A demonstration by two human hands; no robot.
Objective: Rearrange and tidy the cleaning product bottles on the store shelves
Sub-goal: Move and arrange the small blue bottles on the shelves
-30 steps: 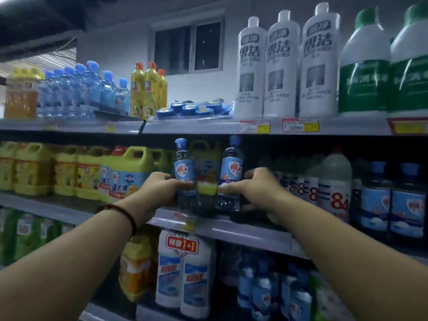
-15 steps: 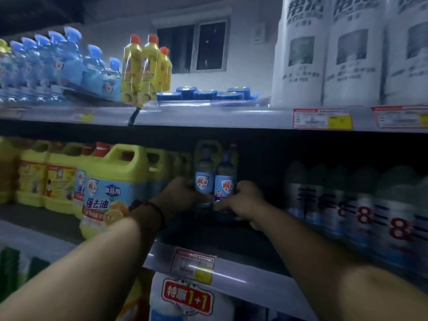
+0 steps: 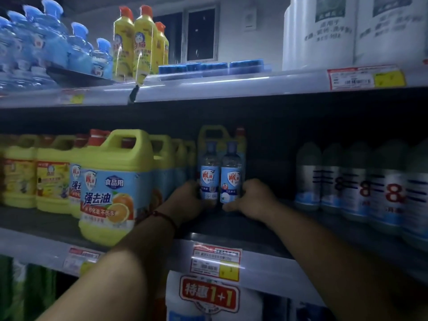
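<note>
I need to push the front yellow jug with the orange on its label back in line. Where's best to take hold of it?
Probably the moulded handle on top of the yellow jug, coming from the front and slightly above. The jug stands upright near the shelf edge, the handle opening faces outward, and the body looks too wide for one hand.

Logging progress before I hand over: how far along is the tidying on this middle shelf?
Done: the left small bottle and right small bottle stand upright, side by side, labels forward, deep on the middle shelf. In hand: the left hand grips the left one, the right hand the right one; neither is released. Left: the front yellow jug sits forward of its row, probably needing a push back.
</note>
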